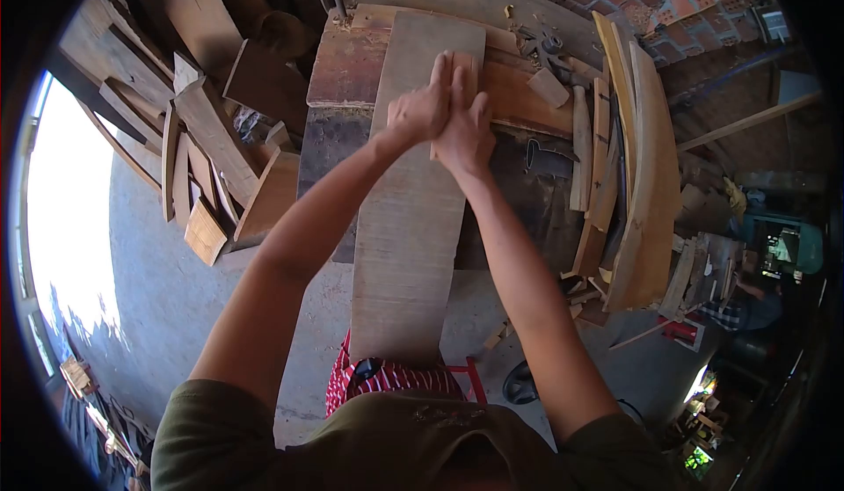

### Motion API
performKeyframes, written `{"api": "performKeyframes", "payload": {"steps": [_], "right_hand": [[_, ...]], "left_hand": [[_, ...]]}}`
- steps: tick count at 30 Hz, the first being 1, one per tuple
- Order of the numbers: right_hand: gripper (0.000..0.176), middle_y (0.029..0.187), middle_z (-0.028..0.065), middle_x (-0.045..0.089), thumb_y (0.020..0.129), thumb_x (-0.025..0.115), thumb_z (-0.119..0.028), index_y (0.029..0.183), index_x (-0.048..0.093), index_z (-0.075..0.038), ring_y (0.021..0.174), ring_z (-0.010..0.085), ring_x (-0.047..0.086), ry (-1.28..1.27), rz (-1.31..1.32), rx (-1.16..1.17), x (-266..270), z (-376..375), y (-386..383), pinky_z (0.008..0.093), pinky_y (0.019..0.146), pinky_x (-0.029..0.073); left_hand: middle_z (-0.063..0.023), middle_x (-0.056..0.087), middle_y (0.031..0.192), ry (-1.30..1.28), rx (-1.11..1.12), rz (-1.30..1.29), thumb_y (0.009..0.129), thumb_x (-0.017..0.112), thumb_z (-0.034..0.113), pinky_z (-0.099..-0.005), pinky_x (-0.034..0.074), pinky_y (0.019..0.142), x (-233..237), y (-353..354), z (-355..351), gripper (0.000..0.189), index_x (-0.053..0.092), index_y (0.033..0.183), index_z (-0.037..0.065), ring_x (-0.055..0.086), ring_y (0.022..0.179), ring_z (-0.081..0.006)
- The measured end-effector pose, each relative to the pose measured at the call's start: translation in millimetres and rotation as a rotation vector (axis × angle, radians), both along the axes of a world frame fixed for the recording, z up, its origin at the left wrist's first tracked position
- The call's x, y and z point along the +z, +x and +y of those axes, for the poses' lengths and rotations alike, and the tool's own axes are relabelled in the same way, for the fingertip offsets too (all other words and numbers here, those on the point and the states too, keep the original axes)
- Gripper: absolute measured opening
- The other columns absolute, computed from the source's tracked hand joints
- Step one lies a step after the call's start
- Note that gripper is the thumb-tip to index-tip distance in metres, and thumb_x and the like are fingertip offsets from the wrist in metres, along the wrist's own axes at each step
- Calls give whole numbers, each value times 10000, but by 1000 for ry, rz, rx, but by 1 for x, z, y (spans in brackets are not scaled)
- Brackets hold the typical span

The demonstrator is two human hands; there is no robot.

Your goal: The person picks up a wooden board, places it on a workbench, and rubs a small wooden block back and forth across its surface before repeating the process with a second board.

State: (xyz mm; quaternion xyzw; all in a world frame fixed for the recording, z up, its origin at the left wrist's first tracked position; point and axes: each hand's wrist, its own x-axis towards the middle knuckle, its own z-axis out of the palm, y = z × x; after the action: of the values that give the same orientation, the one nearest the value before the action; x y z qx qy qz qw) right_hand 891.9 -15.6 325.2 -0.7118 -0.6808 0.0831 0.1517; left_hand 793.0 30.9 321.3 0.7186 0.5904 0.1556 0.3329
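A long, flat grey-brown board (pixel 406 254) runs from my lap up onto the workbench. On its upper part lies a small reddish-brown wooden block (pixel 471 62), mostly covered by my hands. My left hand (pixel 422 109) grips it from the left, index finger stretched forward along it. Close against the left one, my right hand (pixel 466 135) bears down on the same block with its fingers bent around it. The underside of the block and some fingertips are hidden.
The dark workbench (pixel 330 152) carries planks and a wooden offcut (pixel 549 88). Long curved boards (pixel 646 183) stand along its right side. Scrap wood (pixel 215 130) is heaped at the left. Another person (pixel 760 302) is at the far right.
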Motion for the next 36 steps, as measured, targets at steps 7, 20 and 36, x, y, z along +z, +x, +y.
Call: {"api": "performKeyframes", "payload": {"steps": [7,20,36], "right_hand": [[823,971,168,460,782,651,-184,1521,292,-156,896,335,551,-155,17,241,7,-261,-47,384,567,560],[739,1058,205,499,793,676,-226,1452,360,-120,926,381,602,150,32,107,6,71,-72,463,626,569],[939,1042,180,466,711,704,-114,1529,244,-111,928,331,547,-22,23,222,12,-156,-61,386,573,554]], "left_hand": [[-323,620,1135,-297,166,124,957,447,325,-490,534,604,15,-60,-286,817,-50,1534,28,678,806,-432],[-314,632,1107,122,46,40,1001,315,405,-540,454,900,-51,-86,84,640,78,1553,183,610,1029,-483],[-287,670,818,-3,101,20,927,499,214,-461,497,446,-12,-84,-175,778,58,1523,-23,635,532,-405]]}}
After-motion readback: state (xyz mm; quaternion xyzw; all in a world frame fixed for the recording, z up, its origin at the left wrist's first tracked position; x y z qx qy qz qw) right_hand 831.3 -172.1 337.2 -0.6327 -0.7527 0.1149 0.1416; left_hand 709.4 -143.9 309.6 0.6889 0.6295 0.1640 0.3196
